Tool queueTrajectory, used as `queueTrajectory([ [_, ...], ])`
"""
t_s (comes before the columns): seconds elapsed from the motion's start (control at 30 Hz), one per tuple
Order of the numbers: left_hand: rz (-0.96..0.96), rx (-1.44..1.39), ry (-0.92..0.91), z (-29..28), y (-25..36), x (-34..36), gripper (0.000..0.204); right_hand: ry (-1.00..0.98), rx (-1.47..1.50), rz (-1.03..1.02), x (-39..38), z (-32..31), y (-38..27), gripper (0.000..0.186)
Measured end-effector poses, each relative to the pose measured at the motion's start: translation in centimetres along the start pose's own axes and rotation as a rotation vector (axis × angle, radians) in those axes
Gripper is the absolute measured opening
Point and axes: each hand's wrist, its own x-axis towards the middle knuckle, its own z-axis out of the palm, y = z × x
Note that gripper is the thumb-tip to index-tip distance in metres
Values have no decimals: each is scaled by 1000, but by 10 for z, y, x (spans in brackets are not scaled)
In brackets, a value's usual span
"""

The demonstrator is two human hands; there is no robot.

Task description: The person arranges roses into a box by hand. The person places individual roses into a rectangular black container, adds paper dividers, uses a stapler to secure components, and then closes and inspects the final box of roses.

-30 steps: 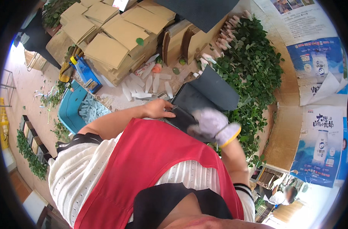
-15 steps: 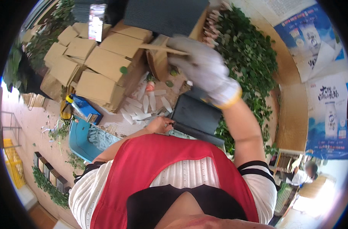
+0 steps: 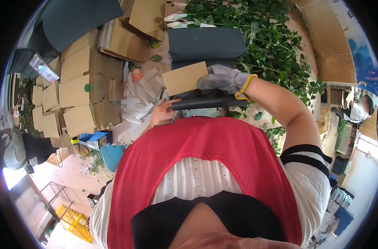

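In front of my chest lies a black corrugated sheet (image 3: 207,43), its near edge raised as a dark rolled fold (image 3: 209,103). My left hand (image 3: 160,113), bare, pinches the left end of that fold. A flat tan cardboard piece (image 3: 184,79) rests over the sheet. My right hand (image 3: 220,79) wears a grey-white glove with a yellow cuff; its fingers are closed on the cardboard's right end. White paper-like sleeves (image 3: 144,92) lie scattered left of the sheet, beside a pinkish-orange rose (image 3: 137,74). Leafy green stems (image 3: 276,54) spread to its right.
Stacks of cut cardboard (image 3: 74,85) fill the left side, with a phone (image 3: 44,68) propped up there. A blue tub (image 3: 113,157) and yellow crate (image 3: 74,222) stand at lower left. A cardboard wall (image 3: 332,41) borders the right. Another person (image 3: 357,110) is at far right.
My right hand has come down and nearer with the cardboard, onto the black sheet. My left hand stays at the sheet's edge. The whole view has turned and shifted.
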Motion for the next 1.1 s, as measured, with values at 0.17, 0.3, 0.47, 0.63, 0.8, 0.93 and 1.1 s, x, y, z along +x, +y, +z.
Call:
queueTrajectory([
  [0.17, -24, -79, -158, -11, 5, -2, 38, 97, -485, -62, -21, -19, -38, 21],
  [0.3, -30, -16, -139, -5, 3, -3, 37, 103, -1005, -254, -45, -51, -55, 39],
  [0.47, 37, -19, -168, -18, 15, 6, 37, 246, -396, -141, -4, -20, -35, 33],
  [0.63, 56, 31, -319, -44, 39, 20, 45, 86, 314, 233, 7, -1, 3, 32],
  [0.8, 179, 593, -332, -55, 64, 25, 43, 128, 220, 266, 8, 8, -5, 39],
  [0.93, 300, 727, -352, -56, 66, 34, 40, 153, 161, 270, 8, 14, -22, 44],
  [1.1, 407, 653, -493, -59, 82, 69, 35, 156, -561, -34, 21, 1, 2, 42],
])
